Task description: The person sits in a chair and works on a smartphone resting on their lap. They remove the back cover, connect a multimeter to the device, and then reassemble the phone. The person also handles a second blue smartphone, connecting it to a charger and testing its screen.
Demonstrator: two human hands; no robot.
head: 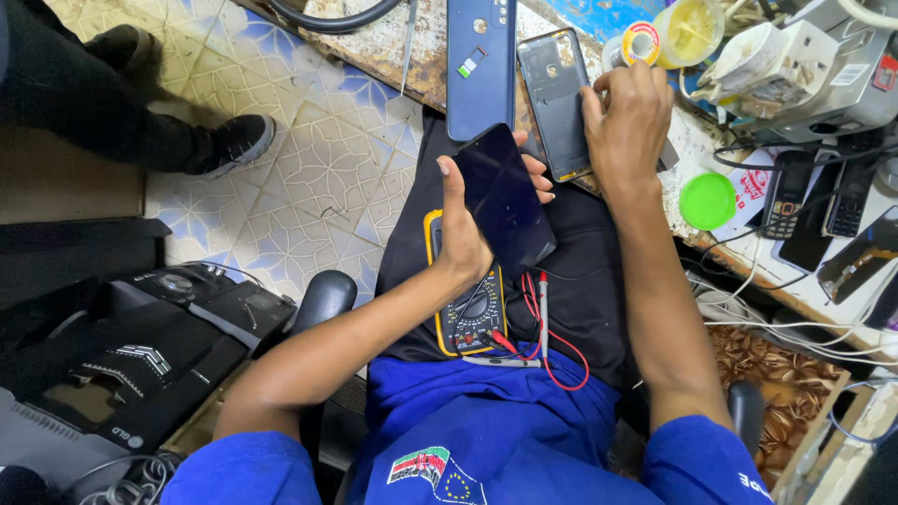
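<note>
Your two hands work on a taken-apart phone over your lap.

Your left hand [465, 234] is closed around the dark screen [505, 196], long axis running away from you. Just beyond, to the right, your right hand [629, 117] presses curled fingers on the back shell [552, 93] at the desk [697, 140] edge. A multimeter [472, 318] lies beneath.

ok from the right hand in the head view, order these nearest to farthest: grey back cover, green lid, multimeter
1. grey back cover: under the right hand, on the bench edge.
2. green lid: on the bench, to the side of the wrist.
3. multimeter: on the lap, below the left hand.
</note>
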